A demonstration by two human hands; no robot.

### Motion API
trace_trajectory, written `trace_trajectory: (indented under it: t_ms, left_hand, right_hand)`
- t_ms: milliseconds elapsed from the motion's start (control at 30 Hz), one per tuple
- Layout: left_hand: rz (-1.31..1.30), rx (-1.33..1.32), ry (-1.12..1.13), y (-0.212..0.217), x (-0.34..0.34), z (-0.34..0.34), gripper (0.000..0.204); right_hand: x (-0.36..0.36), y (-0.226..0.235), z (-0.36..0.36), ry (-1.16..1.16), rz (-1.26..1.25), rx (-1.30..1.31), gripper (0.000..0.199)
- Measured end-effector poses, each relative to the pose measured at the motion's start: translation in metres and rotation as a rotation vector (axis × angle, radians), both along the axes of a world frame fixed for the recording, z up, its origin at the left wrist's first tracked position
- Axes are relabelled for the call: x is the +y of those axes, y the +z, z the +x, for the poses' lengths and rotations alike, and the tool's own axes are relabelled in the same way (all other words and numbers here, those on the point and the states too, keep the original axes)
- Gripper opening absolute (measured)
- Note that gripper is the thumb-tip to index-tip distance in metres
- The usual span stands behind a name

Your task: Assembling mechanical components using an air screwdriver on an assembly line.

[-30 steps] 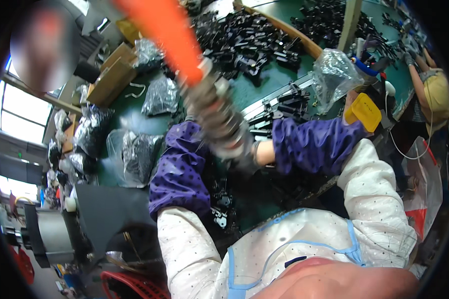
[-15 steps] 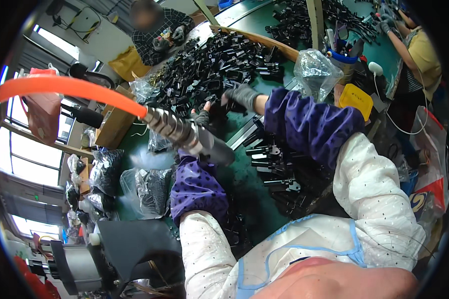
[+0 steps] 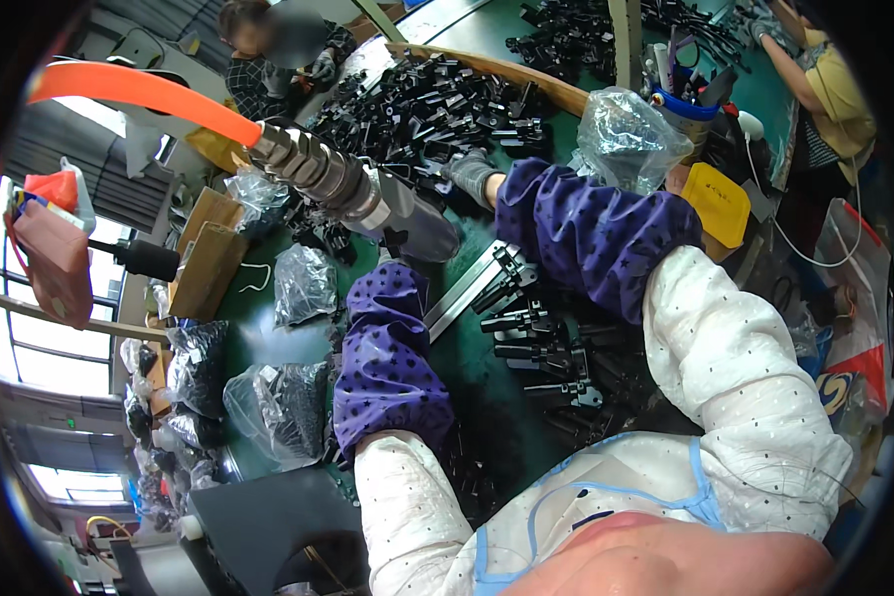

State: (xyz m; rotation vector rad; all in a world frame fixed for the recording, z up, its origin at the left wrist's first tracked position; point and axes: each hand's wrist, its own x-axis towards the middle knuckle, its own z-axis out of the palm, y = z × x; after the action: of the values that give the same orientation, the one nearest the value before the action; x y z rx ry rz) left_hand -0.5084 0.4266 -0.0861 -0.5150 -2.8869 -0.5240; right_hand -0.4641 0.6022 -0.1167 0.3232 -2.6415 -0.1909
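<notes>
My right hand [image 3: 475, 179], in a grey glove, reaches to the near edge of a large heap of small black parts [image 3: 417, 109]. Its fingers are bent together among the parts; what they hold cannot be made out. A hanging air tool [image 3: 407, 214] on an orange hose [image 3: 149, 91] covers my left hand, so only its purple sleeve [image 3: 387, 338] shows below the tool. Between my forearms lies a silver metal rail [image 3: 462, 295]. Several black parts with silver ends [image 3: 521, 323] lie in a row beside my right sleeve [image 3: 596, 238].
Clear bags of black parts [image 3: 283, 407] lie left of my left arm, near a cardboard box [image 3: 208, 258]. A wooden strip [image 3: 496, 65] edges the heap. At right are a plastic bag [image 3: 630, 139], a blue tub of tools [image 3: 685, 104] and a yellow lid [image 3: 715, 204]. Other people work beyond.
The view has shifted slightly. My right hand now sits against the heap's near edge with fingers drawn in. My left hand, partly seen by the heap before, has come back behind the air tool.
</notes>
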Motion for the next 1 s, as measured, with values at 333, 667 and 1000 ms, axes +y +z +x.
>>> trace_trajectory:
  t_ms: [333, 667, 1000]
  left_hand:
    - [0.003, 0.008, -0.263, 0.017, 0.052, 0.013, 0.066]
    - [0.472, -0.778, -1.043, 0.145, -0.134, 0.146, 0.064]
    - [0.097, -0.019, -0.955, 0.090, -0.122, 0.321, 0.054]
  right_hand:
    - [0.098, 0.015, -0.005, 0.113, -1.258, -0.266, 0.045]
    - [-0.056, 0.144, 0.181, 0.154, -0.057, -0.897, 0.069]
    - [-0.061, 0.111, 0.206, 0.296, -0.257, -0.908, 0.060]
